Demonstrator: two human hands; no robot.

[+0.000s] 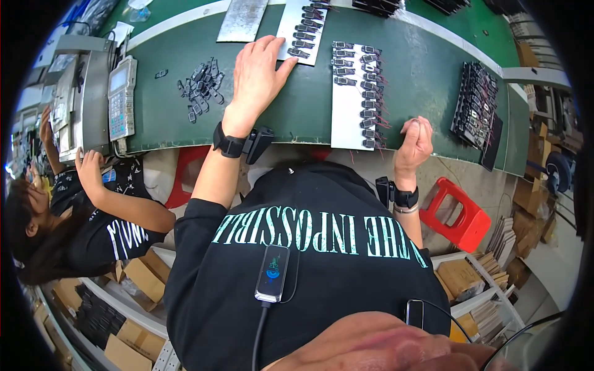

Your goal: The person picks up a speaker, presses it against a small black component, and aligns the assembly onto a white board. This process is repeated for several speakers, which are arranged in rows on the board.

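Observation:
My left hand [257, 74] reaches forward over the green table with fingers stretched out and slightly apart. Its fingertips and thumb lie at the left edge of a white board [288, 31], which carries a column of small black electronic modules [304, 36]. Whether the fingers press on the board I cannot tell. My right hand [416, 145] is closed near the table's front edge, fingers curled in; anything inside it is hidden. Between the hands lies a second white board [344, 117] with two columns of black modules [369, 96], red wires sticking out on the right.
A loose pile of black modules [203, 88] lies left of my left arm. Left of it stands a grey keypad device [121, 99]; a co-worker's hand [91, 167] is beside it. Dark trays of parts [475, 105] sit at right. A red stool [458, 213] stands below.

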